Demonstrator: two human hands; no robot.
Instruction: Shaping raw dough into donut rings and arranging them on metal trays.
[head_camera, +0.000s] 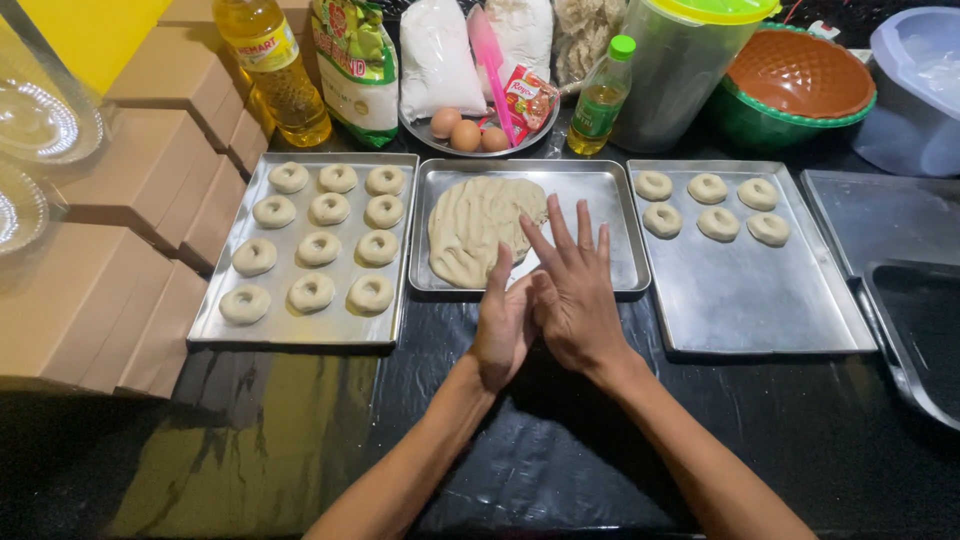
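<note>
Three metal trays sit side by side on the black table (560, 470). The left tray (215, 320) holds twelve ring-shaped dough pieces (318, 248) in rows. The middle tray (620, 240) holds a flat beige dough slab (478, 225) filling its left half. The right tray (780, 310) has six dough rings (708, 205) at its far end, the near part bare.

Your left hand (503, 325) and right hand (573, 290) are pressed palm to palm over the near edge of the middle tray, right fingers (570, 235) spread and pointing away from you. Can't tell whether any dough sits between the palms; it's hidden.

The slab looks matte, rough-edged, roughly oval, just beside your fingertips.

Behind the trays: a plate (415, 130) with three eggs (465, 133), a pink spatula (490, 60), a big oil bottle (272, 65), a small green-capped bottle (600, 95), bags of white powder (438, 55), a clear jug with yellow-green lid (685, 60), and a brown bowl nested in a green one (795, 85). Cardboard boxes (120, 250) are stacked at left, and dark trays (900, 270) at right.
</note>
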